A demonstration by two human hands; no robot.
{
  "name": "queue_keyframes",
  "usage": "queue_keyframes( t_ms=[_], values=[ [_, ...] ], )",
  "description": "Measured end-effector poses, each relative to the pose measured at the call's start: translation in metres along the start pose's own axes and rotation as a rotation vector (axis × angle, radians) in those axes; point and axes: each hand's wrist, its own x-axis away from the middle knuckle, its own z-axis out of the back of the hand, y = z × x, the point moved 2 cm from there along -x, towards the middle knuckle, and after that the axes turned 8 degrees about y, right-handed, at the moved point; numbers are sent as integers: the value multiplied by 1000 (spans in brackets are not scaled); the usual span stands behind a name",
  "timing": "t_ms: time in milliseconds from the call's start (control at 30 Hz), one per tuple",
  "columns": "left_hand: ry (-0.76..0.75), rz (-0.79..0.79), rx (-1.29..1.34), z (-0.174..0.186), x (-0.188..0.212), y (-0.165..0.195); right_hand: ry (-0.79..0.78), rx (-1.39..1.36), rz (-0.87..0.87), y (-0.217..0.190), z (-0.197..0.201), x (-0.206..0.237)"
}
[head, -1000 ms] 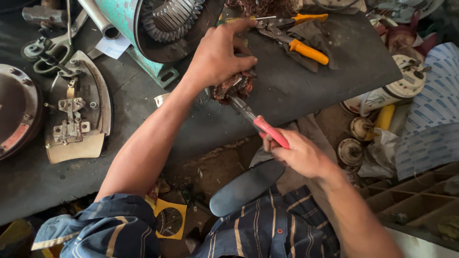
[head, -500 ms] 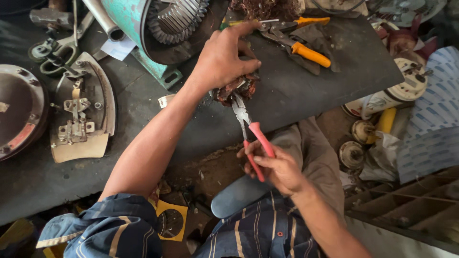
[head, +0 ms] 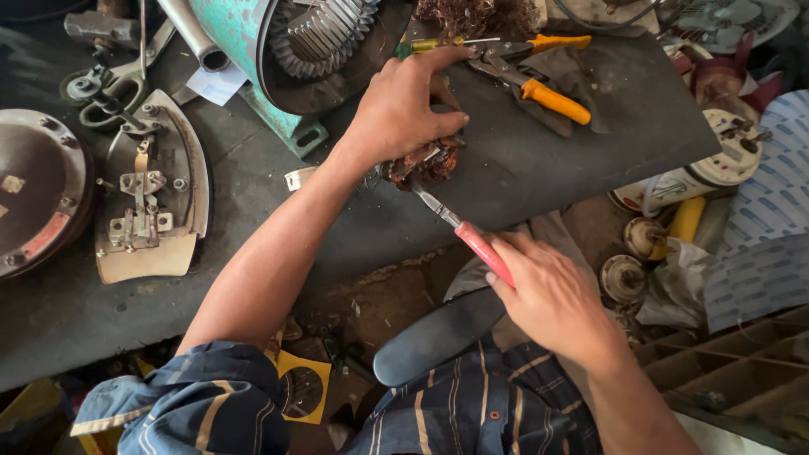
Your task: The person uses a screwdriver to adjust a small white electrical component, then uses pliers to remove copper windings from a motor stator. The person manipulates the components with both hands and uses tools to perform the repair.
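Right hand [head: 552, 295] is closed around the red handles of a pair of pliers [head: 459, 227], fingers wrapped over the grips, squeezing them together. Metal nose of the pliers runs up and left into a clump of copper wire [head: 430, 162]; the tip is buried in the windings, so can't tell exactly what it bites.

Left hand [head: 403, 108] presses down on top of that clump, palm over it, fingers curled round its far side, pinning it to the dark work surface [head: 590, 160] near the front edge. Thumb points toward the back of the bench.

Around it:
- Just behind the left hand: a green-handled screwdriver [head: 425, 45], and orange-handled pliers [head: 539, 94] lying on a dark rag.
- More tangled copper wire [head: 476, 15] at the back edge, apart from the clump in hand.
- Back left: a teal motor housing [head: 278, 50], open end showing a slotted metal core.
- Far left: an iron soleplate [head: 152, 198] lying flat with its fittings exposed, scissors [head: 114, 84] just behind it, and a round metal plate [head: 34, 190] at the frame edge.
- Right of the bench: a white appliance base [head: 716, 164], small wound rotors [head: 628, 274] on the floor, a yellow handle.
- Lower middle: a dark sandal [head: 438, 333] just under the right wrist; striped blue shirt at bottom.
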Motion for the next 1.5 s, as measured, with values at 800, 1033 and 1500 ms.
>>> queue_keyframes(
  t_ms=[800, 1033, 1500],
  values=[
    [-32, -177, 112, 5, -3, -2, -141, -1816, -544, 9, -129, 15],
    [-29, -63, 143, 6, -4, -4, -54, -1605, -485, 12, -126, 20],
    [48, -6, 156, 3, -3, -15, 25, -70, -290, -5, -16, 23]
  ],
)
